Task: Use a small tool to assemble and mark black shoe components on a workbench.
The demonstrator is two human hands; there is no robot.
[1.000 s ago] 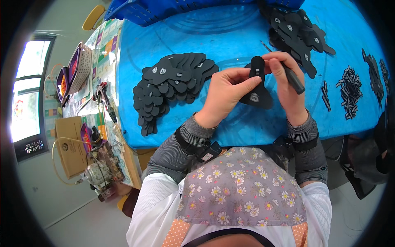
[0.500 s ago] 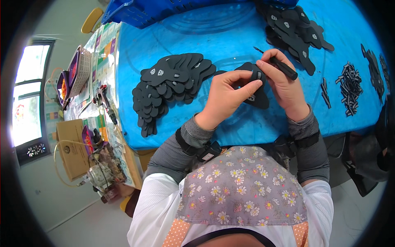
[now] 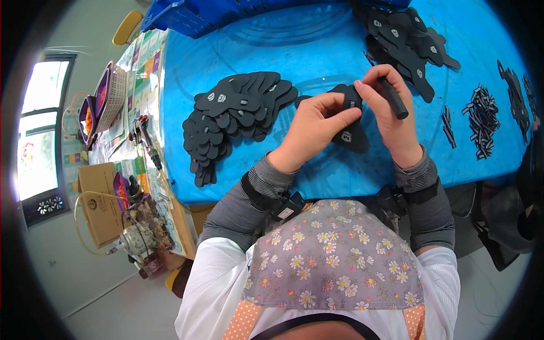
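A flat black rounded piece (image 3: 354, 139) with a small light mark is pinched between the thumb and fingers of my left hand (image 3: 311, 127). A short black-and-white striped strip (image 3: 352, 104) shows on it, near my fingertips. My right hand (image 3: 394, 122) has thumb and forefinger closed at the piece's right edge. In its curled fingers lies a slim tool with a black cylindrical handle (image 3: 393, 99); its tip is hard to make out. Left of my hands lies an overlapping pile of similar black pieces (image 3: 238, 107), some showing striped strips.
Another heap of black pieces (image 3: 396, 39) lies at the back right of the blue-covered table (image 3: 317, 51). Loose striped strips (image 3: 481, 122) are piled at the right, with a few (image 3: 449, 127) nearer me. A blue crate (image 3: 198, 17) stands at the back.
The tool in my right hand has turned, its handle now pointing more steeply toward me and its thin tip less visible. The black piece has tilted slightly in my left hand.
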